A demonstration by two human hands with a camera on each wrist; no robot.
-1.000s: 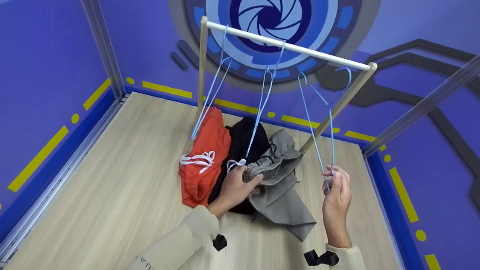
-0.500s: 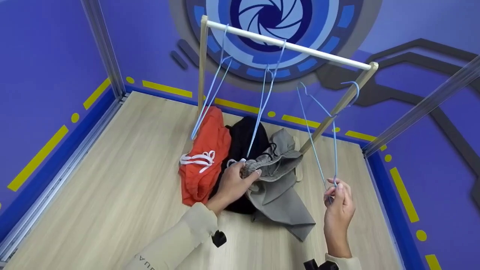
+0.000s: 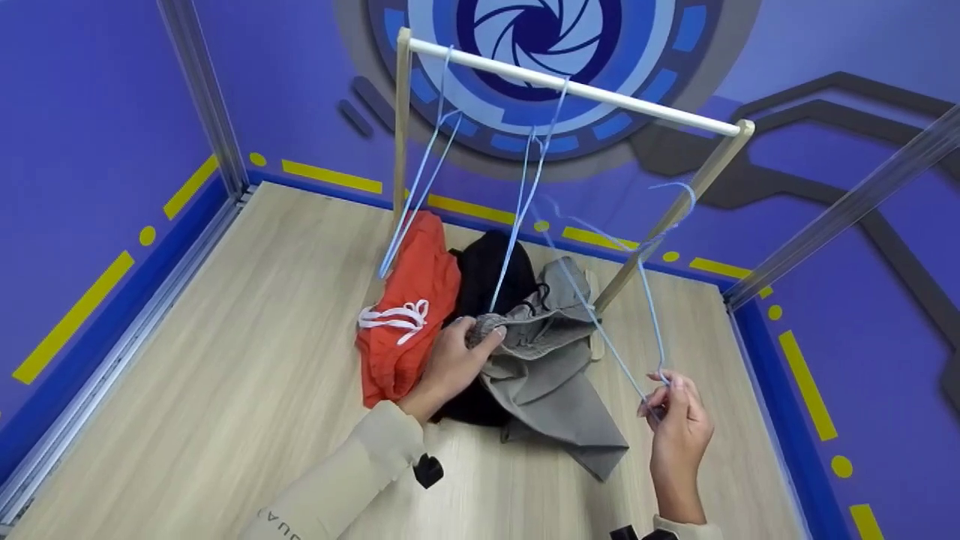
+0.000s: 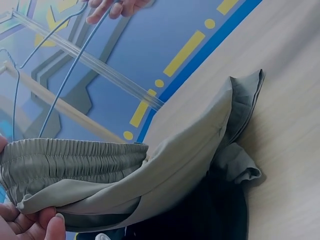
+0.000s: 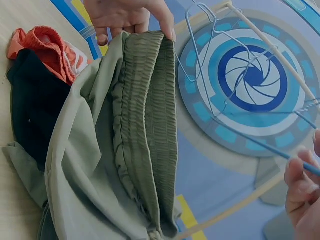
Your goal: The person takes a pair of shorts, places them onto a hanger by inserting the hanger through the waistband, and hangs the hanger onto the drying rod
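My left hand (image 3: 454, 367) grips the gathered elastic waistband of grey trousers (image 3: 559, 397), thumb over the edge. The waistband (image 5: 135, 105) gapes open in the right wrist view, and the trousers' lower part spreads over the wooden surface. At the right, my right hand (image 3: 681, 431) pinches the lower end of a light blue wire hanger (image 3: 650, 311) between thumb and fingers. This hanger tilts off the rack, its hook up near the right post, and one wire passes in front of the trousers' right side. In the left wrist view, the hanger wire (image 4: 74, 65) rises behind the waistband.
A small rack with a white rod (image 3: 622, 100) stands at the back; two blue hangers, a left one (image 3: 427, 161) and a middle one (image 3: 512, 247), hang from it. Orange-red shorts (image 3: 409, 360) and a black garment (image 3: 487, 266) lie beside the trousers. Blue-purple panels enclose the surface.
My right hand has come down toward me, drawing the hanger lower and away from the rod; its top has swung left toward the trousers. My left hand has shifted slightly left and up with the waistband.
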